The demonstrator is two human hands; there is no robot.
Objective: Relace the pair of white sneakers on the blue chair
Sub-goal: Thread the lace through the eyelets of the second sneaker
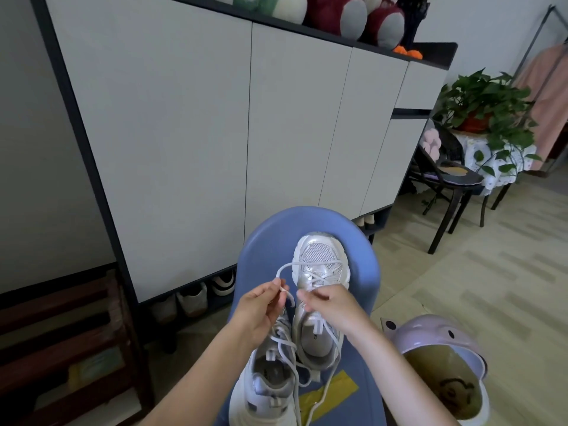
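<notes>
Two white sneakers sit on a blue chair (362, 262), toes pointing away from the wearer of the camera. The far sneaker (319, 269) lies upright near the chair's rounded back edge, its lace (289, 267) crossed through the lower eyelets and looping out to the left. The near sneaker (267, 382) lies beside and below it, at the chair's front left, with loose laces trailing across its opening and down over the seat.

The left hand (258, 312) pinches the free end of the far sneaker's lace between thumb and fingertips, just left of the shoe. The right hand (332, 305) rests on the upper middle of the far sneaker, fingers curled at the eyelet area; whether they grip the lace or the shoe's edge cannot be told.

A strip of yellow tape (332, 398) lies on the seat near the front. To the right, on the floor, stands a lilac helmet (436, 336) with a tinted visor. Behind the chair runs a tall white cabinet (184, 133) with shoes stored in its open base; plush toys (338, 13) line its top. A potted plant (485, 103) stands on a small covered desk at far right.
</notes>
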